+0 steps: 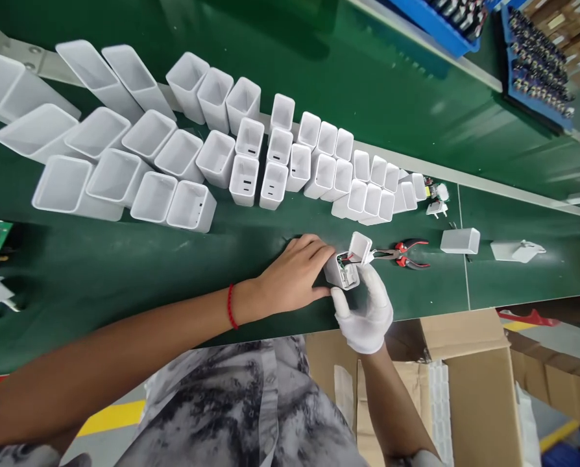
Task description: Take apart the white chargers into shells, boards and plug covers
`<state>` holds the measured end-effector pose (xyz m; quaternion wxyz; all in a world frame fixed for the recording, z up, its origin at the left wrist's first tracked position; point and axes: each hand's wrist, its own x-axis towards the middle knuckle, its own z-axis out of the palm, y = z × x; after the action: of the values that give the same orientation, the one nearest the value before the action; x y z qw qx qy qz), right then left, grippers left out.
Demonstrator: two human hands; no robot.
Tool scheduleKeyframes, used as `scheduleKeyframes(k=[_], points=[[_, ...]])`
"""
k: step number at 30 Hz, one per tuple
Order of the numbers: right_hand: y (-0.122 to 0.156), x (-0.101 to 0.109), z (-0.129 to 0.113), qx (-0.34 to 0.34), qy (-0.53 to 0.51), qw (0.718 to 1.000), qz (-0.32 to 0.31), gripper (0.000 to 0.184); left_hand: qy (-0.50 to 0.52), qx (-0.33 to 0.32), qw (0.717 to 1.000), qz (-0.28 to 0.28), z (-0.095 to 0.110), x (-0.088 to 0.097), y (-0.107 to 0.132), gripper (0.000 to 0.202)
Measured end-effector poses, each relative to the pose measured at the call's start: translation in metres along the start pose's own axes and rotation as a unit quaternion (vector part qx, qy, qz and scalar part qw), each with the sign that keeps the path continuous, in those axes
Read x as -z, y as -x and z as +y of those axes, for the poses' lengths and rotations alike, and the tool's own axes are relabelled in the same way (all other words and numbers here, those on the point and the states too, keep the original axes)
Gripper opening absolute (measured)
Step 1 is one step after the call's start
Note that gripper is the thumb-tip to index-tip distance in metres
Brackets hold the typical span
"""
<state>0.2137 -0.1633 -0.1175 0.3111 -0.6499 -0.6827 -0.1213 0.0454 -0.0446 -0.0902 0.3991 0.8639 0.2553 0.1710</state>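
Observation:
A white charger housing (335, 274) is held low over the bench between my hands, its open end facing right. Inside it shows part of a green circuit board, with red and black wires leading to a white end cap (360, 246) tilted up beside the opening. My left hand (297, 272), bare with a red cord at the wrist, is closed on the housing's left end, fingers over the far side and thumb near. My right hand (368, 310), in a white glove, curls around the open end, thumb on the near edge and fingers by the cap.
Rows of empty white housings (187, 206) stand along the back. Red-handled pliers (407, 253) lie just right of my hands; farther right is another charger (460, 240). Blue trays of parts (538, 71) sit on the shelf. A cardboard box (484, 389) stands below the bench edge.

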Motion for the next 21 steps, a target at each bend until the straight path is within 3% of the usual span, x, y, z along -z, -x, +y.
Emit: scheduleKeyframes(k=[7,21], points=[[-0.009,0.005,0.001,0.056,0.034,0.998,-0.025,0.084,-0.005,-0.031,1.0,0.002,-0.009,-0.002,0.003,0.052],[-0.009,-0.002,0.008,0.057,0.083,0.994,-0.029,0.072,-0.01,-0.071,0.996,0.055,-0.019,-0.014,0.006,0.042]])
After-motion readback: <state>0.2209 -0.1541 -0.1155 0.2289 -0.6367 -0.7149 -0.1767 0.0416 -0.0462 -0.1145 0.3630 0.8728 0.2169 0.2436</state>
